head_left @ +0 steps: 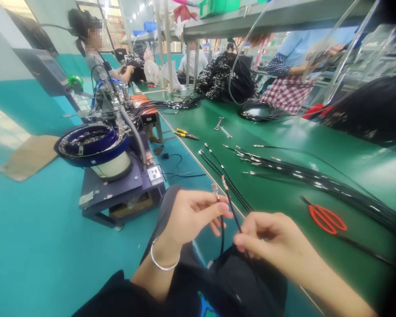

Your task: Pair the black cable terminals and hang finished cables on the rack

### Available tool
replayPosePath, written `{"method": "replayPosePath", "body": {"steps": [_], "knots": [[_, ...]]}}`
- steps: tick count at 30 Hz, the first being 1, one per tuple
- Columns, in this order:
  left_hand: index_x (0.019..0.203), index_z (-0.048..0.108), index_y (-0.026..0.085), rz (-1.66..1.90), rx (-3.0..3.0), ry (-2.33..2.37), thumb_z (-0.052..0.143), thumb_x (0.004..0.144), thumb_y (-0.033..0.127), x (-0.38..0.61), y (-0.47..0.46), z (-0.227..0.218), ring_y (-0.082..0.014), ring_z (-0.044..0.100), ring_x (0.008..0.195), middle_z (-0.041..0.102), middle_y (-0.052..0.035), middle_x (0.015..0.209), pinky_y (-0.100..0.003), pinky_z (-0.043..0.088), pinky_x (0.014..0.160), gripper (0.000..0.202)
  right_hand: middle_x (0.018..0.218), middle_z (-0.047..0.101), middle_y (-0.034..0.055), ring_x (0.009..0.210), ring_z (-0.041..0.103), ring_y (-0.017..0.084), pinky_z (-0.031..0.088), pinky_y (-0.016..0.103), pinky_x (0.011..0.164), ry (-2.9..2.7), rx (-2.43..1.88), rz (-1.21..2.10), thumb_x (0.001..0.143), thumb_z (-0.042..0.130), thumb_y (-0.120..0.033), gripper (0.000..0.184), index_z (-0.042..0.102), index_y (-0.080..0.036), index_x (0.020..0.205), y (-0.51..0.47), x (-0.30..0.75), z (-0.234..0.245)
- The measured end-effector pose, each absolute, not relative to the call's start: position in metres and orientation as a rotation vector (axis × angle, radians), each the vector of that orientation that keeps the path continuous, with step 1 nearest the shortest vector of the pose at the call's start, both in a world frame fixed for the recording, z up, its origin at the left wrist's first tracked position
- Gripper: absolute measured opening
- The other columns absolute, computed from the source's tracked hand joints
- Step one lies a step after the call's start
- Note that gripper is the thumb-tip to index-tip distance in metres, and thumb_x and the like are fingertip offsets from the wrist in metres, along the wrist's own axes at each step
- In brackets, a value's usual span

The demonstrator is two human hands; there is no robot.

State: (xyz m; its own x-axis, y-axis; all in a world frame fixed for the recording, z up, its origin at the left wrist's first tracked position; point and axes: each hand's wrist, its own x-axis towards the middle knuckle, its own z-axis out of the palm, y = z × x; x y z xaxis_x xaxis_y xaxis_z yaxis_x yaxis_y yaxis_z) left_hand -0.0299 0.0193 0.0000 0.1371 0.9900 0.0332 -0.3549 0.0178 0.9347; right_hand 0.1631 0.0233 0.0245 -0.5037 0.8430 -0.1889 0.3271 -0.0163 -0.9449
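- Work area: a long green-topped workbench (293,132) runs away from the wearer beside a teal floor (29,229); a seated co-worker (95,61) is at work further along.
- Beyond the left edge: a blue vibratory bowl feeder (92,145) stands on a dark steel stand (119,185).
- Tabletop, right side: a long bundle of black terminated wires (326,187) lies lengthwise, with orange-handled scissors (326,219) just nearer the right edge.
- Tabletop, left edge: yellow-handled pliers (185,134) lie further off.
- Left hand (191,215): fingers closed, grasping a thin black insulated wire (221,233), its small metal crimp terminal (214,189) pointing up.
- Right hand (270,240): fingers closed, pinching a second thin black insulated wire (232,207), its small metal terminal (223,179) close beside the first.
- Position: both wires are held in the air, off the tabletop, just beyond its near left edge.
- Handling, judged: light, limp and slightly springy; the terminals look delicate — best held by the insulation just behind each terminal.
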Motion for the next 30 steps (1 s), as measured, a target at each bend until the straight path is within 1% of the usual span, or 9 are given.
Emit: {"method": "replayPosePath", "body": {"steps": [3, 6, 9, 13, 22, 25, 27, 29, 30], "knots": [[0.078, 0.076, 0.011, 1.272, 1.005, 0.844, 0.079, 0.078, 0.033, -0.029, 0.018, 0.001, -0.013, 0.066, 0.05, 0.074, -0.0089, 0.076, -0.016, 0.054, 0.039, 0.022, 0.058, 0.066, 0.0027, 0.047, 0.056, 0.009, 0.043, 0.018, 0.046, -1.673, -1.232, 1.748, 0.067, 0.085, -0.039, 0.039, 0.055, -0.015, 0.062, 0.019, 0.159, 0.022], [0.082, 0.077, 0.013, 1.277, 1.015, 0.852, 0.079, 0.078, 0.033, -0.03, 0.017, 0.002, -0.0117, 0.066, 0.049, 0.075, -0.0091, 0.079, -0.015, 0.053, 0.039, 0.021, 0.058, 0.066, 0.0029, 0.047, 0.056, 0.008, 0.043, 0.016, 0.046, -1.614, -1.247, 1.832, 0.065, 0.087, -0.035, 0.04, 0.053, -0.015, 0.061, 0.016, 0.156, 0.022], [0.083, 0.078, 0.015, 1.289, 1.024, 0.842, 0.078, 0.08, 0.032, -0.03, 0.017, 0.004, -0.0093, 0.064, 0.048, 0.076, -0.0082, 0.082, -0.014, 0.052, 0.039, 0.017, 0.056, 0.065, 0.0015, 0.046, 0.055, 0.008, 0.043, 0.015, 0.045, -1.598, -1.258, 1.87, 0.064, 0.087, -0.034, 0.041, 0.052, -0.015, 0.061, 0.015, 0.155, 0.022], [0.081, 0.078, 0.016, 1.303, 1.015, 0.836, 0.078, 0.08, 0.03, -0.029, 0.016, 0.005, -0.008, 0.063, 0.047, 0.076, -0.0062, 0.08, -0.012, 0.051, 0.039, 0.014, 0.052, 0.061, 0.0003, 0.045, 0.054, 0.008, 0.042, 0.015, 0.043, -1.624, -1.276, 1.895, 0.063, 0.088, -0.035, 0.044, 0.048, -0.016, 0.06, 0.015, 0.155, 0.02], [0.084, 0.078, 0.017, 1.29, 1.015, 0.837, 0.078, 0.08, 0.03, -0.027, 0.015, 0.003, -0.008, 0.062, 0.047, 0.076, -0.0053, 0.079, -0.013, 0.051, 0.04, 0.013, 0.055, 0.063, 0.0018, 0.047, 0.055, 0.009, 0.04, 0.016, 0.044, -1.714, -1.266, 1.883, 0.066, 0.086, -0.038, 0.045, 0.047, -0.016, 0.061, 0.014, 0.161, 0.015], [0.085, 0.078, 0.016, 1.285, 1.019, 0.853, 0.078, 0.08, 0.03, -0.026, 0.015, 0.001, -0.008, 0.062, 0.048, 0.075, -0.0057, 0.077, -0.013, 0.051, 0.04, 0.015, 0.054, 0.062, 0.0018, 0.046, 0.055, 0.009, 0.04, 0.016, 0.044, -1.712, -1.265, 1.926, 0.065, 0.087, -0.039, 0.045, 0.049, -0.016, 0.061, 0.017, 0.163, 0.016], [0.086, 0.078, 0.015, 1.245, 1.041, 0.859, 0.077, 0.081, 0.031, -0.024, 0.014, -0.002, -0.007, 0.06, 0.045, 0.074, -0.006, 0.075, -0.013, 0.049, 0.04, 0.016, 0.052, 0.062, 0.0016, 0.047, 0.057, 0.011, 0.042, 0.018, 0.046, -1.727, -1.25, 1.979, 0.064, 0.087, -0.04, 0.042, 0.053, -0.015, 0.063, 0.022, 0.166, 0.019], [0.085, 0.078, 0.014, 1.155, 1.079, 0.836, 0.077, 0.081, 0.03, -0.02, 0.013, -0.004, -0.0059, 0.057, 0.042, 0.073, -0.0058, 0.07, -0.012, 0.046, 0.039, 0.017, 0.057, 0.065, 0.0026, 0.052, 0.06, 0.012, 0.046, 0.019, 0.05, -1.734, -1.197, 1.898, 0.064, 0.088, -0.041, 0.038, 0.062, -0.014, 0.068, 0.029, 0.17, 0.025], [0.084, 0.078, 0.014, 1.101, 1.092, 0.815, 0.077, 0.081, 0.03, -0.018, 0.012, -0.006, -0.0056, 0.056, 0.042, 0.072, -0.0058, 0.069, -0.012, 0.046, 0.039, 0.016, 0.06, 0.065, 0.0028, 0.054, 0.06, 0.012, 0.047, 0.02, 0.052, -1.726, -1.174, 1.781, 0.065, 0.086, -0.043, 0.036, 0.065, -0.014, 0.071, 0.032, 0.172, 0.029]]}}
